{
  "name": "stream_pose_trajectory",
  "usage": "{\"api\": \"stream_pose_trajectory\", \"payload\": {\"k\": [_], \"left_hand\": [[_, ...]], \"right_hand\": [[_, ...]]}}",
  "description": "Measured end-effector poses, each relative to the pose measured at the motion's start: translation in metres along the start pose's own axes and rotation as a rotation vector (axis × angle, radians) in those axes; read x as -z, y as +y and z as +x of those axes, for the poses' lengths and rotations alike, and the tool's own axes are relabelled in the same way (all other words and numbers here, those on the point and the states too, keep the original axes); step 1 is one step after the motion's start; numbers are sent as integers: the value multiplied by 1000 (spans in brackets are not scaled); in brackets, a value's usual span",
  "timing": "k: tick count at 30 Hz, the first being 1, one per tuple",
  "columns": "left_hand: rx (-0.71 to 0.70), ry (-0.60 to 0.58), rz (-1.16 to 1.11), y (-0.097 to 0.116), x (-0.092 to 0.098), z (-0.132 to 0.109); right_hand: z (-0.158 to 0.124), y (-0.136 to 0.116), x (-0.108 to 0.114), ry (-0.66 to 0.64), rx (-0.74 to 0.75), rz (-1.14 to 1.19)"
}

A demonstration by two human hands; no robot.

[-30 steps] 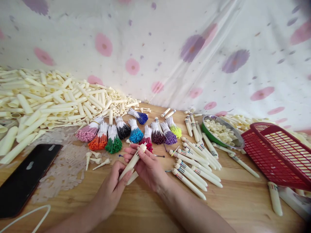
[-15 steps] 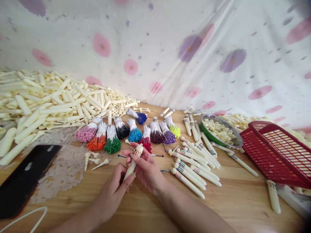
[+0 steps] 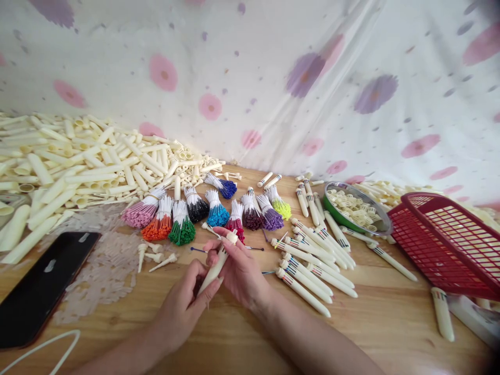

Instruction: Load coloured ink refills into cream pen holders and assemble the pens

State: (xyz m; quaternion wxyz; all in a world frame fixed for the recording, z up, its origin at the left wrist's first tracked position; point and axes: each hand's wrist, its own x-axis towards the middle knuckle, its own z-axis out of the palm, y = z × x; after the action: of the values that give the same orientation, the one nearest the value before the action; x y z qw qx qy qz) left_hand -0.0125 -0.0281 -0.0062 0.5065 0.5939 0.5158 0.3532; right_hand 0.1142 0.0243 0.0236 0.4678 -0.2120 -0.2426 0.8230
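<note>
Both of my hands hold one cream pen barrel (image 3: 214,269) over the wooden table, tilted with its top pointing away from me. My left hand (image 3: 183,302) grips its lower end, fingers closed. My right hand (image 3: 238,268) is closed round its upper half, fingertips pinching at the cap end (image 3: 231,238). Just beyond the hands lie bundles of coloured refills (image 3: 182,226): pink, orange, green, black, blue, red, purple, yellow-green. Finished cream pens (image 3: 308,265) lie in a loose row to the right of my right hand.
A big heap of cream barrels (image 3: 78,166) fills the left back. A black phone (image 3: 39,286) and white cable (image 3: 42,346) lie front left. Small cream tips (image 3: 154,258) sit near the refills. A green bowl of small parts (image 3: 353,211) and red basket (image 3: 449,245) stand at the right.
The barrel has been turned and tilted slightly between my hands; my right fingers have shifted along its upper end. Everything on the table stays put.
</note>
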Motion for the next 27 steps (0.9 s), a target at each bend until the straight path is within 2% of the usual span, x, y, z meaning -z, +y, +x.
{"api": "stream_pose_trajectory", "payload": {"k": [10, 19, 22, 27], "left_hand": [[0, -16, -22, 2, 1, -2], [32, -52, -1, 2, 2, -2], [49, -42, -108, 3, 1, 0], [159, -152, -466, 4, 0, 6]], "right_hand": [[1, -7, 6, -129, -63, 8], [6, -13, 11, -89, -138, 31], [6, -12, 8, -87, -131, 70], [7, -11, 6, -100, -149, 17]]}}
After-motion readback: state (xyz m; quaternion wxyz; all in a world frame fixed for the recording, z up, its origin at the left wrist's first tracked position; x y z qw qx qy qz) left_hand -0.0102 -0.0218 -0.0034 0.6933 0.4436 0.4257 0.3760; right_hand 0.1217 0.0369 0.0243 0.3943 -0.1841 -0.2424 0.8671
